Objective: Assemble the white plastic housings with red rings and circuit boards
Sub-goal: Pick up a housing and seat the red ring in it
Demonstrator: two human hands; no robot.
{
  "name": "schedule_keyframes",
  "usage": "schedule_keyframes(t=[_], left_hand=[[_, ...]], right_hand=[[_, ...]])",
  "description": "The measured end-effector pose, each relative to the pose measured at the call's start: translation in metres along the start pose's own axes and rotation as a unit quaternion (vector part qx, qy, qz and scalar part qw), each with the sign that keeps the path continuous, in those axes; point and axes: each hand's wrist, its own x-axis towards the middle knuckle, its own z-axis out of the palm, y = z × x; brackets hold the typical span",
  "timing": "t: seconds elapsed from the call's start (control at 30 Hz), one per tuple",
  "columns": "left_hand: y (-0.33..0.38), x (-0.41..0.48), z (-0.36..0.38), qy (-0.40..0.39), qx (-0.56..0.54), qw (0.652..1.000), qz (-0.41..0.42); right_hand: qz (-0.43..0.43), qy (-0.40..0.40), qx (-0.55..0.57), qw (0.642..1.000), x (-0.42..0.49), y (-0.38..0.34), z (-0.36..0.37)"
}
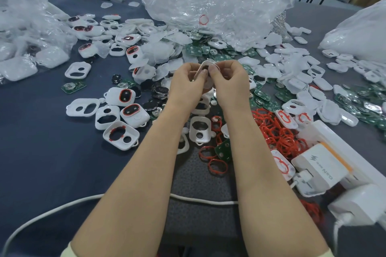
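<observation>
1. Two hands met over the middle of the blue-covered table (41,142). The left hand (186,81) and the right hand (229,81) each pinched the same white housing (205,63), fingers curled round its edges, holding it just above the heap.
2. The fingers hid most of that housing. Only its upper rim and a dark opening showed, and it could not be told whether a ring or a board sat inside.
3. Behind the hands, loose white shells lay too tangled to count. The green circuit boards (198,50) were partly buried under a crumpled clear plastic bag (208,2).
4. The red rings (277,131) were piled just right of the right forearm, overlapping beyond counting. Two rings lay apart at the pile's near edge.
5. Five housings clustered left of the left forearm. Two were ring-fitted housings (123,96), two were empty shells (83,107), and one lay inner side up with red showing.
6. A white charger (319,168), its lettering blurred, sat on a power strip (321,131) that ran out of frame at the right edge. One white cable (208,201) passed under both forearms.
</observation>
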Motion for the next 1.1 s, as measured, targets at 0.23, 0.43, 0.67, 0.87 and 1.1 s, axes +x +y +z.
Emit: schedule_keyframes(t=[0.23,0.43,0.67,0.87,1.1], left_hand=[[0.001,-0.002,-0.004,0.036,0.023,0.999,0.013],[0.0,-0.004,-0.003,0.022,0.081,0.996,0.031],[0.002,-0.003,-0.005,0.068,0.159,0.983,0.067],[0.004,-0.007,-0.004,0.155,0.191,0.958,0.147],[0.006,-0.012,0.006,0.051,0.249,0.936,0.244]], right_hand=[[0.059,-0.073,0.08,0.992,0.003,0.005,-0.005],[0.059,-0.042,0.038,0.997,0.004,0.006,-0.003],[-0.011,-0.004,-0.059,0.998,-0.001,0.006,0.005],[-0.062,0.03,-0.064,0.996,-0.01,-0.001,0.011],[0.058,-0.02,0.177,0.982,0.0,0.002,0.004]])
